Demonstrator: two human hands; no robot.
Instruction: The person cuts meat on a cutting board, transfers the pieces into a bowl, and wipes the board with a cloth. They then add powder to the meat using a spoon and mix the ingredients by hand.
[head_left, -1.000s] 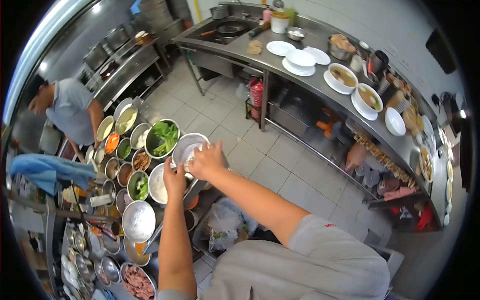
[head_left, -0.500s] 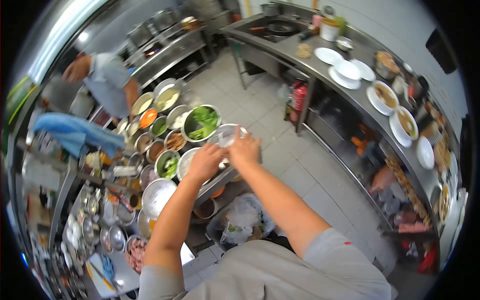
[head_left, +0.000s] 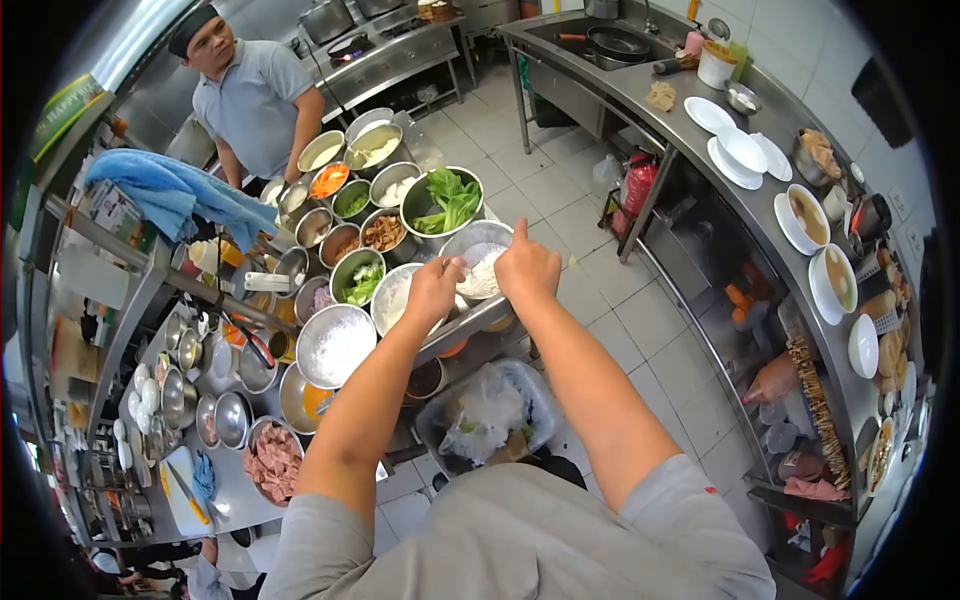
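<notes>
My left hand (head_left: 436, 290) is at the left edge of a metal bowl of white, flour-like flakes (head_left: 482, 272). Its fingers are curled together, and whatever they hold, if anything, is hidden. At the right rim of that bowl is my right hand (head_left: 527, 268), its index finger stretched forward and the other fingers curled out of sight. Under my left wrist sits a bowl of pale contents (head_left: 392, 296). A pot of leafy greens (head_left: 445, 200) stands just beyond the flake bowl, and a bowl of white powder (head_left: 337, 346) lies left of my left forearm.
Pots of cut vegetables and shredded carrot (head_left: 330, 181) crowd the counter ahead. A co-worker (head_left: 250, 95) stands at the far left. Below my arms is a bin with a plastic bag (head_left: 485, 415). Soup bowls (head_left: 808, 215) line the right counter. A knife (head_left: 185, 492) lies on a cutting board.
My hands have moved apart from being together over the bowl, one toward each side. The co-worker has straightened up and the head has lifted. The view has shifted slightly.
</notes>
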